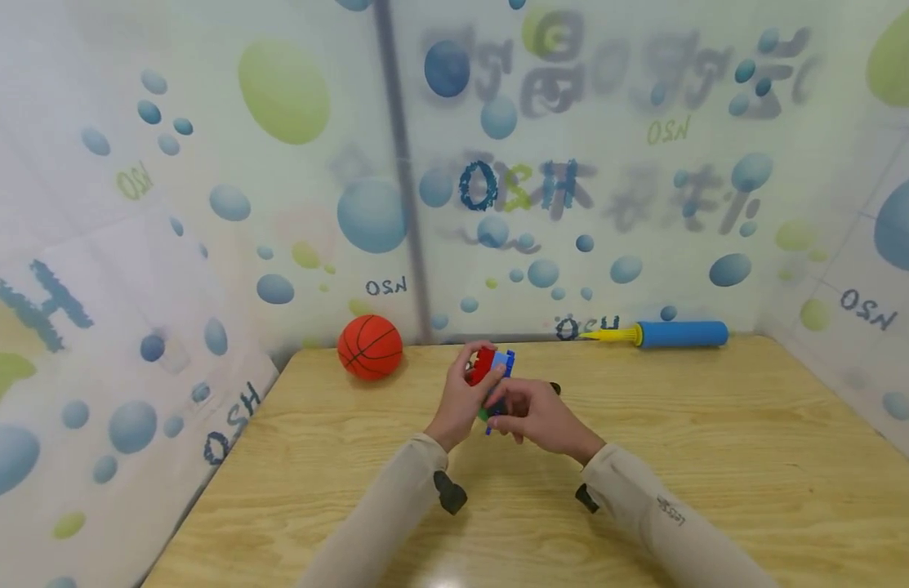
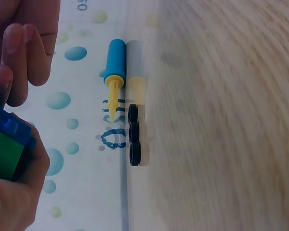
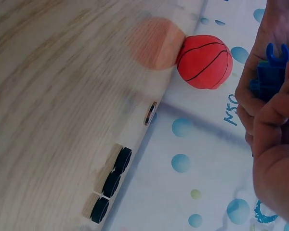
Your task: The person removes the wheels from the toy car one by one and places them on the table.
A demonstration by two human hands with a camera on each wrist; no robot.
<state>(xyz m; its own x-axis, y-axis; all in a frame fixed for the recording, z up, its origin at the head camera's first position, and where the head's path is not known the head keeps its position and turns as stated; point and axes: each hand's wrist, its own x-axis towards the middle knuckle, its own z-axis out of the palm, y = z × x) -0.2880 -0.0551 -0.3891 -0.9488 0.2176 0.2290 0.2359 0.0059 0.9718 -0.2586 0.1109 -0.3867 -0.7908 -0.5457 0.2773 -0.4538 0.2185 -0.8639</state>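
Note:
In the head view, a toy of joined plastic building blocks (image 1: 483,365), red, light blue, dark blue and green, is held up over the table by both hands. My left hand (image 1: 457,406) grips it from the left, thumb across its near side. From the right, my right hand (image 1: 553,418) pinches at its lower blue part with curled thumb and fingers. A green block (image 2: 4,155) with a blue piece on it shows in the left wrist view. The right wrist view shows a blue block (image 3: 270,82) with a C-shaped hook; the fingers hide the rest.
Three black toy wheels (image 2: 134,132) stand in a row on the wooden table (image 1: 336,474). A small dark ring-like piece (image 3: 151,113) lies beyond them. A red basketball (image 1: 370,348) sits back left, and a blue hand pump (image 1: 682,334) with yellow nozzle back right, by the patterned curtain.

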